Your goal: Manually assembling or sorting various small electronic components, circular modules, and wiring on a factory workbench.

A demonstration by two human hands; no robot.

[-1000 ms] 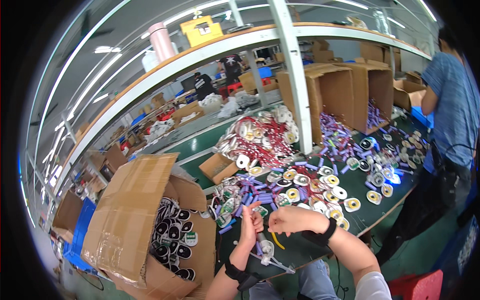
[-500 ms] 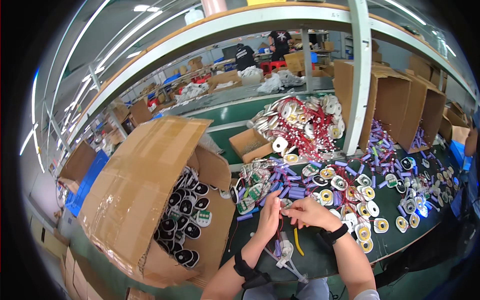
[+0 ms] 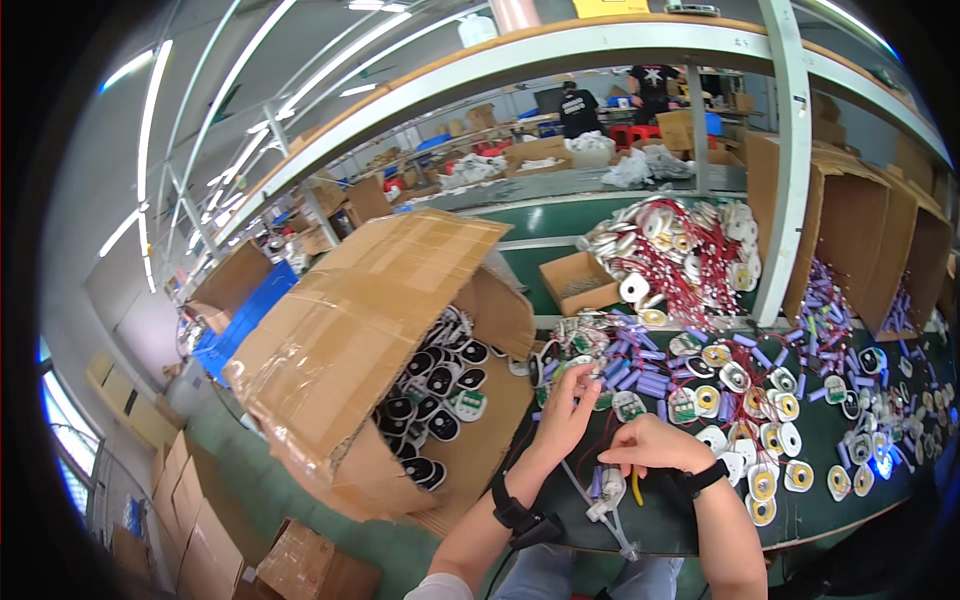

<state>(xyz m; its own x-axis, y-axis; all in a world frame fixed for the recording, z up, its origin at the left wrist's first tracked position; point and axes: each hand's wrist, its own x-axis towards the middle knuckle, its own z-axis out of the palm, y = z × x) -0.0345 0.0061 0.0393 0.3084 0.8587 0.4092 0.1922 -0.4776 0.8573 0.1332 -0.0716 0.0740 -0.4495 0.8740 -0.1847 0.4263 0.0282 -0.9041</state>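
My left hand [image 3: 566, 415] is raised at the near edge of the heap of purple cylindrical battery cells [image 3: 640, 378]. Its fingers and thumb are drawn together on a small part that I cannot make out. My right hand [image 3: 658, 443] is lower, bent down over the bench with its fingers curled together; what they pinch is hidden. Below its fingertips a curved yellow handle [image 3: 637, 488] shows, its upper end covered by the hand. Beside it stands a clear plastic fixture with splayed legs [image 3: 600, 510]. A white part with a green circuit board [image 3: 628, 405] lies between the hands.
A large open carton [image 3: 350, 330] at the left holds black-and-white oval housings [image 3: 440, 380]. White discs with yellow coils [image 3: 762, 485] lie to the right. Behind are a heap of red-wired white parts [image 3: 680, 250], a small carton [image 3: 580, 283] and a shelf post [image 3: 785, 200].
My hands, together before, have come apart. The left has gone forward to the cell heap; the right has dropped toward the yellow handle. The whole view has shifted left.
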